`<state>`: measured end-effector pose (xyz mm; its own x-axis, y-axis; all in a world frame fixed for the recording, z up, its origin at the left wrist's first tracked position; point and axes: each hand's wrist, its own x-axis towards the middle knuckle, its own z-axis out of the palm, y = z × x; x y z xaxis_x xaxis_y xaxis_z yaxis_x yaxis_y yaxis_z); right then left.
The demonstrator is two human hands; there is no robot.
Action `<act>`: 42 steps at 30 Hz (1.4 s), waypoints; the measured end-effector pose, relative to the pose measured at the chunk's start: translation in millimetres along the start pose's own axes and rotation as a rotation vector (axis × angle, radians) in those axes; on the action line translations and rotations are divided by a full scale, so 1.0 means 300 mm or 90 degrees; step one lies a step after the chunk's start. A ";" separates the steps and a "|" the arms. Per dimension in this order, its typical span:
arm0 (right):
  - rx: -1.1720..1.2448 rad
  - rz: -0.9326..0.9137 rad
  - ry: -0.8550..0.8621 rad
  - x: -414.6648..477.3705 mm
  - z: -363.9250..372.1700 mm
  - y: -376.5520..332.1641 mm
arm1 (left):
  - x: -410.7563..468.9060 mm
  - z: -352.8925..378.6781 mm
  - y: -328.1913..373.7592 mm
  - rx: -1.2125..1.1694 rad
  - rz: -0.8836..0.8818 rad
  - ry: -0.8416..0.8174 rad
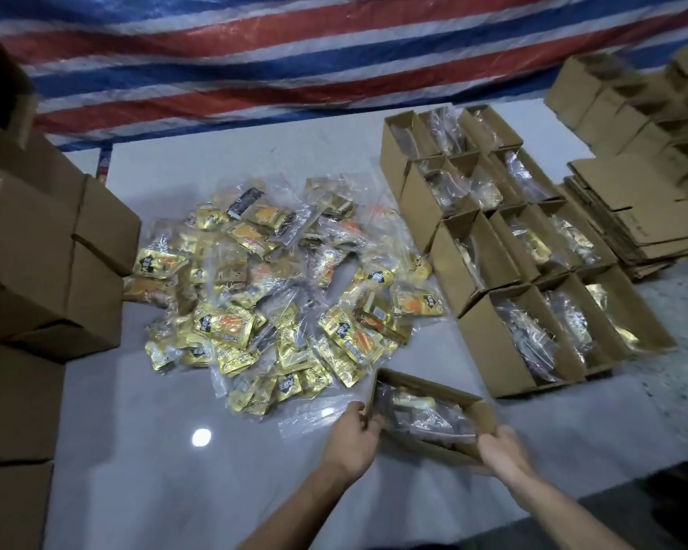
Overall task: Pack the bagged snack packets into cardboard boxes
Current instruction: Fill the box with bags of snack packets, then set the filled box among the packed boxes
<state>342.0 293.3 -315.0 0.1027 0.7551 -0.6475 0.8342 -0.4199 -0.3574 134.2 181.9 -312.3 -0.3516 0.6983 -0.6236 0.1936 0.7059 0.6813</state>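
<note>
A small open cardboard box (422,381) lies near the front of the grey table, with a clear bag of snack packets (422,410) inside it. My left hand (352,432) grips the box's left end. My right hand (501,450) grips its right end. A large heap of clear bags holding gold snack packets (271,287) covers the middle of the table, just beyond the box.
Several open boxes with bagged packets in them (533,252) stand in rows on the right. Flat box blanks (632,216) and empty folded boxes (652,93) lie further right. Closed boxes (36,252) are stacked on the left. A striped tarp (294,53) hangs behind.
</note>
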 end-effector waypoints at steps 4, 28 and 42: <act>0.175 0.070 0.007 0.012 -0.014 0.054 | 0.015 0.033 0.063 0.048 0.039 -0.025; 0.650 0.217 0.128 0.124 0.030 -0.098 | 0.060 -0.060 0.143 0.162 0.127 -0.088; 0.523 0.164 0.010 -0.025 0.003 -0.102 | 0.025 -0.171 0.122 0.112 0.143 -0.020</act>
<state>315.2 300.1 -299.7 0.2470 0.5907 -0.7682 0.1277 -0.8057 -0.5784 91.7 206.7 -272.4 -0.2531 0.8411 -0.4780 0.4205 0.5406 0.7286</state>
